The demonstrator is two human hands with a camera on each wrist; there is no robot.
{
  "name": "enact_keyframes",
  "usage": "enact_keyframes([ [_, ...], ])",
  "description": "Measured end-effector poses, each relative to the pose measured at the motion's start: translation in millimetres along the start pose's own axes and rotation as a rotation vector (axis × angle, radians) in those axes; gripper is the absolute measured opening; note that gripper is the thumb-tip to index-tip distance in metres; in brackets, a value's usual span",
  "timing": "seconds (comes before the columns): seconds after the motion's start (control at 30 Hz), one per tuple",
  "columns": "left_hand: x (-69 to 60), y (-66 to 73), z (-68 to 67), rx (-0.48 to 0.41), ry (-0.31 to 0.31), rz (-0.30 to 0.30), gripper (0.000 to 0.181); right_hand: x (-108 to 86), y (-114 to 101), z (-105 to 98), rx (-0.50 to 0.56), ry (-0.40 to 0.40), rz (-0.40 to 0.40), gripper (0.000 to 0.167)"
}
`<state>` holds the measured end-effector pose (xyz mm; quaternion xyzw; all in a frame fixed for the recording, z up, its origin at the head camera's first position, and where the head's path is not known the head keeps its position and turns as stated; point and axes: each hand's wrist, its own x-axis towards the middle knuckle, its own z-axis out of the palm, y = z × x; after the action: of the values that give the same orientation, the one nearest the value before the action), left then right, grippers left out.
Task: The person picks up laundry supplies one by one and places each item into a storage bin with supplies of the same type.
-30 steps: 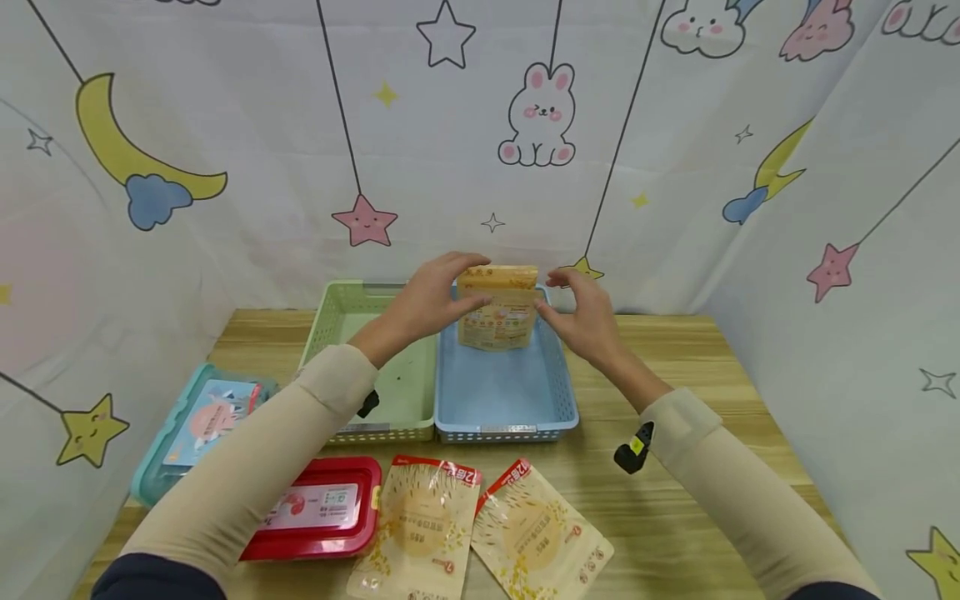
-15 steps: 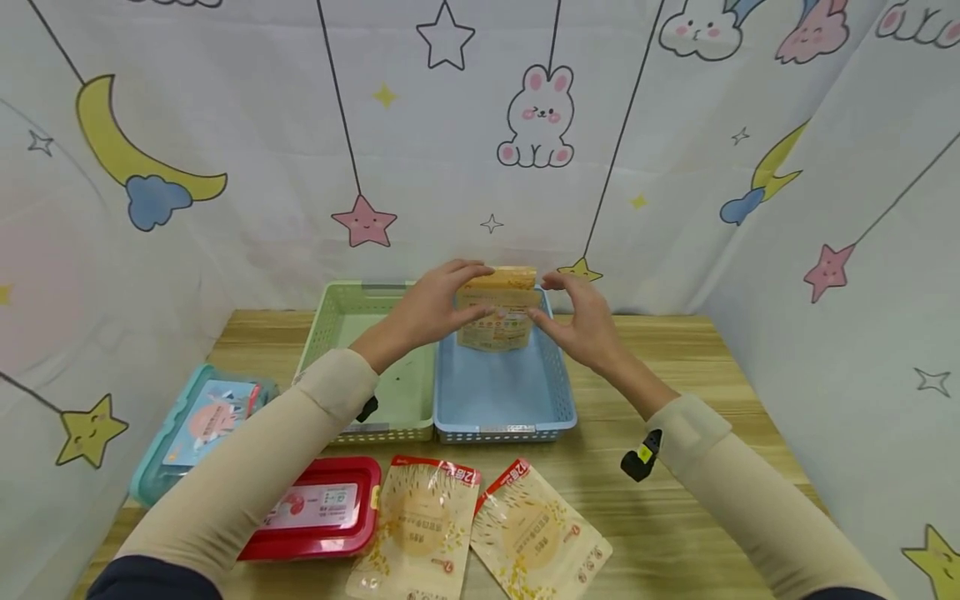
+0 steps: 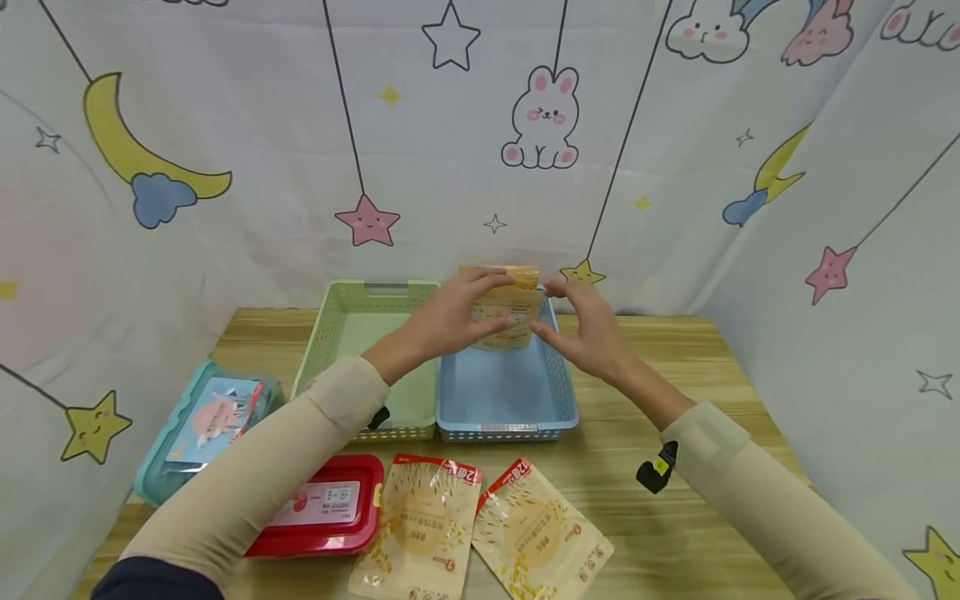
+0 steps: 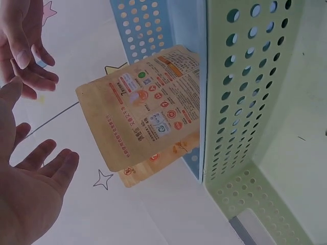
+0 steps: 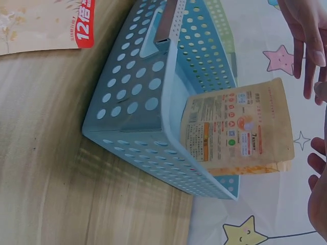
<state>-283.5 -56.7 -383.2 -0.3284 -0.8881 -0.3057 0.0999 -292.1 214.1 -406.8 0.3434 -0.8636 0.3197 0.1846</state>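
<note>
Tan pouch (image 4: pixel 140 109): standing in the blue basket (image 3: pixel 504 387), far end. Left hand (image 3: pixel 453 315), right hand (image 3: pixel 591 332): fingers parted, neither gripping anything. Step, seemingly: settling the pouch; next calls for withdrawing without tipping it.

In the head view, the left hand (image 3: pixel 452 315) partly hides the upright pouch (image 3: pixel 520 302); the left sleeve (image 3: pixel 258 471) covers part of the red-lidded box (image 3: pixel 322 504). The frame cuts off the near edge of the tabletop (image 3: pixel 660 358).
</note>
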Motion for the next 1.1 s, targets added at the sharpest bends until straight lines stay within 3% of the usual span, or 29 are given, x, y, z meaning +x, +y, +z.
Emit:
enact_keyframes([
  [0.27,-3.3,10.0,6.8,-0.024,0.018,0.051,0.061,-12.4,-4.1,-1.2,-0.037,-0.046,-0.065,0.059],
  [0.73,-10.5,28.6,23.3,-0.023,-0.039,0.169,0.055,-32.9,-7.0,-1.1,-0.043,-0.085,-0.083,0.049],
  [1.1,-17.4,39.5,38.2,0.005,-0.162,0.169,0.056,-48.2,-3.6,-7.8,-0.041,-0.108,-0.049,0.050],
])
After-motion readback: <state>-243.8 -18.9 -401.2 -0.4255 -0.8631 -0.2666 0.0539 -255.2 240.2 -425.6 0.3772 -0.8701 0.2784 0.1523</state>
